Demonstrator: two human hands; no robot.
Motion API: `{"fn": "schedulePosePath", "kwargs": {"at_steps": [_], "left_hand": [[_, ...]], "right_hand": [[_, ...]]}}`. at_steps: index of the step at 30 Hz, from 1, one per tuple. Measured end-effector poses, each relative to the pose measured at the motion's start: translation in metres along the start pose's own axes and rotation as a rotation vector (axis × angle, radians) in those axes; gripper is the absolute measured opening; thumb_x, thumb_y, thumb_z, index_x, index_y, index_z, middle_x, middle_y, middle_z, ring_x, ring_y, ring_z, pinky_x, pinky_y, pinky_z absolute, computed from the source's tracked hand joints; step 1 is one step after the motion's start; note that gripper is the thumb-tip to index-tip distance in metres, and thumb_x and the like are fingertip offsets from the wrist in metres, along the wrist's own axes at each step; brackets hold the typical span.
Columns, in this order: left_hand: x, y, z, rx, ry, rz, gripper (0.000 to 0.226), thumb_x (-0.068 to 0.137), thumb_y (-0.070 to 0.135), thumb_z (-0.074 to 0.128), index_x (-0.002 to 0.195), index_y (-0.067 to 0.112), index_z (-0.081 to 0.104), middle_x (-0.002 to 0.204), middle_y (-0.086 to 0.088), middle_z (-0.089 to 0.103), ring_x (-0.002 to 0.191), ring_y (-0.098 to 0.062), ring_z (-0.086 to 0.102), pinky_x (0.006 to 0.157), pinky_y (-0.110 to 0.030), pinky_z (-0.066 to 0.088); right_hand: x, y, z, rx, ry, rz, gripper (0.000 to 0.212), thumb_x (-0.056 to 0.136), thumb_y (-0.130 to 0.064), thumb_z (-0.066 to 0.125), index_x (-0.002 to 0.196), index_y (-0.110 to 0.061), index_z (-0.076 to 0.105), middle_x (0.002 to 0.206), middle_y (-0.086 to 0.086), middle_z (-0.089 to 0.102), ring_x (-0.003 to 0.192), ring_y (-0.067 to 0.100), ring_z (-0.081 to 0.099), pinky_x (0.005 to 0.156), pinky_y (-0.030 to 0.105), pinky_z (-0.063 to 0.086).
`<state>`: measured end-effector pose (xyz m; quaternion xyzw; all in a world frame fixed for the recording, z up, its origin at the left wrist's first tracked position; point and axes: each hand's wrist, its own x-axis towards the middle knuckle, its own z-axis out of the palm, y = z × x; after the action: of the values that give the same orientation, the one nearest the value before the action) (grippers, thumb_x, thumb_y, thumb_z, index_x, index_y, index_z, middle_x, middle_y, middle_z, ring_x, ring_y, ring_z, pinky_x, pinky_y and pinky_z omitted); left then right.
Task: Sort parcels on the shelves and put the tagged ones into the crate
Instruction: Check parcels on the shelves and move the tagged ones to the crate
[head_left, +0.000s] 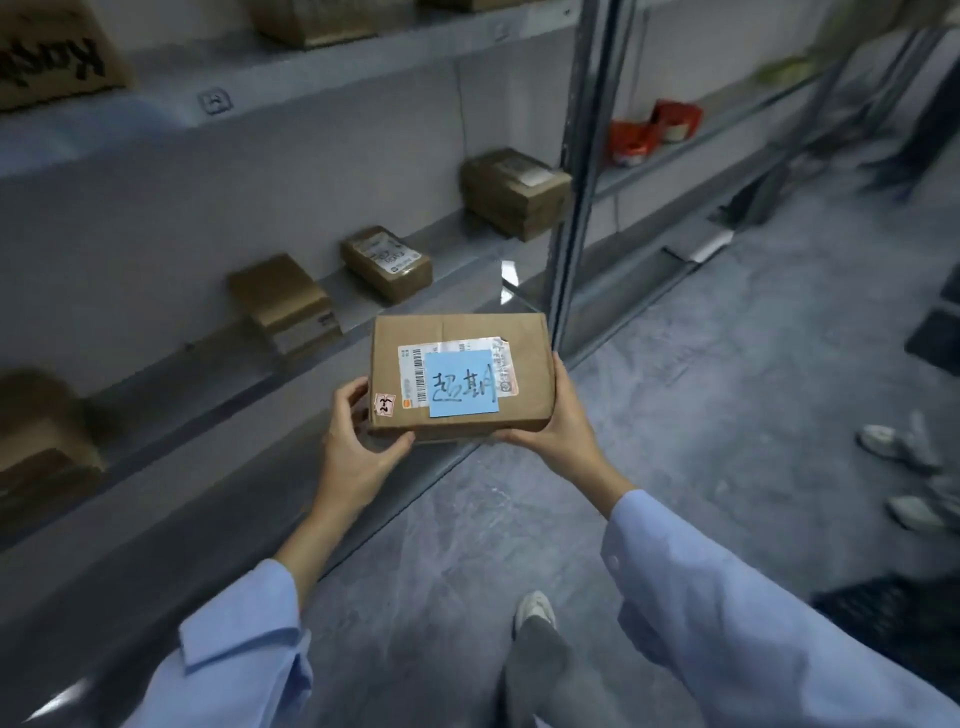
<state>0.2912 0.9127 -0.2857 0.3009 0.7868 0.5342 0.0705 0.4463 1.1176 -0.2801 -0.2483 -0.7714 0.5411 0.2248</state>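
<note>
**Tagged parcel held clear of the shelf.** The left hand grips the near-left corner of a flat brown cardboard parcel, and the right hand grips its right end with the fingers underneath. The parcel is held level in the air, in front of the grey metal shelf and touching nothing else. A square blue paper note with handwriting covers part of its white shipping label.

Because only the ends are held, the parcel may tip or slip on a quick turn. The note could also peel off.

Three untagged brown cardboard boxes stand on the shelf, well apart. The steel upright post rises just beyond the parcel. Another person's pale shoes rest on the floor at right, in a likely path. A dark latticed object at lower right may be the crate, though this cannot be confirmed.
</note>
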Motion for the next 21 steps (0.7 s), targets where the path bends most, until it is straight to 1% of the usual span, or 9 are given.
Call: {"fn": "schedulePosePath", "kwargs": {"at_steps": [3,6,9,11,13,15,17,19,21], "left_hand": [[-0.005,0.026,0.058,-0.024,-0.126,0.031,0.078,0.071,0.017,0.086,0.133,0.029,0.041,0.128,0.018,0.051,0.114,0.018,0.046,0.088,-0.004,0.040],[-0.015,0.051,0.117,-0.058,-0.248,0.085,0.077,0.071,0.013,0.086,0.133,0.024,0.042,0.128,0.015,0.052,0.113,0.016,0.048,0.087,-0.002,0.041],[-0.030,0.077,0.175,-0.082,-0.362,0.110,0.076,0.070,0.008,0.086,0.132,0.019,0.044,0.127,0.007,0.056,0.115,-0.003,0.054,0.096,-0.022,0.047],[-0.046,0.093,0.215,-0.086,-0.425,0.126,0.075,0.069,0.008,0.086,0.131,0.016,0.045,0.125,0.006,0.056,0.115,-0.008,0.055,0.098,-0.028,0.047],[-0.065,0.109,0.255,-0.080,-0.486,0.143,0.074,0.069,0.010,0.086,0.131,0.016,0.044,0.128,0.002,0.056,0.117,-0.012,0.054,0.098,-0.027,0.046],[-0.087,0.125,0.297,-0.067,-0.548,0.172,0.073,0.069,0.013,0.086,0.128,0.020,0.044,0.130,0.002,0.055,0.116,-0.008,0.053,0.095,-0.016,0.044],[-0.111,0.144,0.340,-0.056,-0.618,0.187,0.074,0.070,0.016,0.086,0.129,0.023,0.042,0.130,0.006,0.053,0.112,-0.006,0.054,0.089,-0.013,0.043],[-0.138,0.162,0.386,-0.045,-0.677,0.183,0.076,0.071,0.017,0.086,0.132,0.021,0.042,0.130,0.007,0.052,0.112,-0.011,0.056,0.089,-0.021,0.045],[-0.166,0.178,0.429,-0.047,-0.732,0.180,0.077,0.071,0.017,0.086,0.134,0.019,0.041,0.129,0.008,0.052,0.111,-0.013,0.056,0.089,-0.022,0.045]], "right_hand": [[-0.033,0.020,-0.059,-0.015,0.148,0.079,0.117,0.057,-0.023,0.096,0.151,-0.024,0.026,0.140,-0.007,0.049,0.132,0.010,0.046,0.108,0.039,0.043],[-0.071,0.043,-0.117,-0.030,0.275,0.185,0.116,0.055,-0.024,0.097,0.148,-0.027,0.028,0.132,-0.017,0.052,0.122,0.005,0.052,0.102,0.034,0.046],[-0.108,0.069,-0.171,-0.016,0.362,0.258,0.110,0.055,-0.019,0.096,0.145,-0.025,0.032,0.133,-0.009,0.055,0.121,0.007,0.056,0.102,0.043,0.049],[-0.135,0.085,-0.205,0.000,0.406,0.300,0.110,0.056,-0.018,0.096,0.145,-0.024,0.031,0.134,-0.006,0.055,0.122,0.010,0.056,0.102,0.045,0.049],[-0.165,0.101,-0.240,0.011,0.452,0.341,0.116,0.056,-0.021,0.096,0.149,-0.023,0.027,0.135,-0.008,0.055,0.123,0.011,0.055,0.103,0.045,0.048],[-0.196,0.118,-0.275,0.021,0.497,0.385,0.120,0.054,-0.027,0.097,0.150,-0.026,0.024,0.135,-0.011,0.055,0.124,0.011,0.054,0.104,0.043,0.048],[-0.230,0.138,-0.311,0.024,0.545,0.416,0.123,0.051,-0.033,0.097,0.149,-0.026,0.024,0.133,-0.015,0.054,0.124,0.010,0.053,0.103,0.034,0.048],[-0.263,0.157,-0.348,0.020,0.596,0.443,0.124,0.052,-0.033,0.097,0.151,-0.026,0.021,0.129,-0.019,0.050,0.122,0.006,0.050,0.093,0.015,0.044],[-0.294,0.177,-0.383,0.023,0.646,0.464,0.122,0.056,-0.030,0.096,0.151,-0.025,0.019,0.132,-0.017,0.048,0.124,0.005,0.047,0.096,0.019,0.042]]}}
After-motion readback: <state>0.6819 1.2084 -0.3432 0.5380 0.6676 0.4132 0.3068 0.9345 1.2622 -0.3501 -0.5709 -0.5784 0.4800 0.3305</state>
